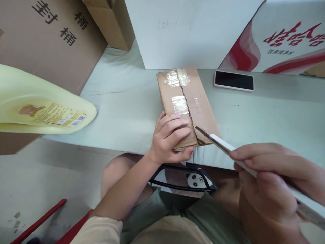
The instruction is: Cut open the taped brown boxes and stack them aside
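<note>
A small brown cardboard box [204,107] lies near the front edge of the cloth-covered surface, with shiny clear tape [179,104] across its top seam. My left hand [170,139] grips the box's near left corner, fingers over the top and thumb against the near end. From the right, my right hand [274,173] is closed around a white-handled utility knife [220,140]. The dark blade points toward the box's seam near its closest end. Whether the tip touches the cardboard, I cannot tell.
Behind the box stand a white box [188,37] and a red-and-white carton [286,51]. A phone [234,80] lies at the right. On the left are a yellow bottle [45,105] and a large brown carton [50,44]. A panda-printed item [196,180] sits below the edge.
</note>
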Demonstrator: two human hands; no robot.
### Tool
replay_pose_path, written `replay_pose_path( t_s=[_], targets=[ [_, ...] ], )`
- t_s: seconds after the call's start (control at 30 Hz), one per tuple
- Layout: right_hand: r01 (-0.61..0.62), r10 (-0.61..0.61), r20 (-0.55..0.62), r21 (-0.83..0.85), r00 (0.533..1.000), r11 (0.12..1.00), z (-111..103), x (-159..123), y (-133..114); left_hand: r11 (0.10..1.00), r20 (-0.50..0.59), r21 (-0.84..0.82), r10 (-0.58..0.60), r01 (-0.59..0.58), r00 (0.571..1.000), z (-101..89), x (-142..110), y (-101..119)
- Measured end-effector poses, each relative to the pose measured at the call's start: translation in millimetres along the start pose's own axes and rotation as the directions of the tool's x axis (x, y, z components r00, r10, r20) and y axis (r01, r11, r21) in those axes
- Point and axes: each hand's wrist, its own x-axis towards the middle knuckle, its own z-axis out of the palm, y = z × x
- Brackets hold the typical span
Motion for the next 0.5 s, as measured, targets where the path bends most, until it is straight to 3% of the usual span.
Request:
replay_pose_path(
  t_s=[0.1,0.27,0.5],
  targets=[
    [0.073,-0.073,-0.004,-0.004,0.997,0.997,1,-4,-8,1.0,0.014,0.018,-0.002,0.002,1.0,-1.1,1,1],
    [0.037,-0.032,0.048,-0.119,0.998,0.992,5,-4,-20,1.0,0.016,0.003,-0.002,0.002,1.0,-1.1,2,1],
    [0.263,-0.25,0.109,-0.12,0.962,0.957,14,1,-17,1.0,0.014,-0.01,-0.006,0.006,1.0,0.1,0,0]
  ],
)
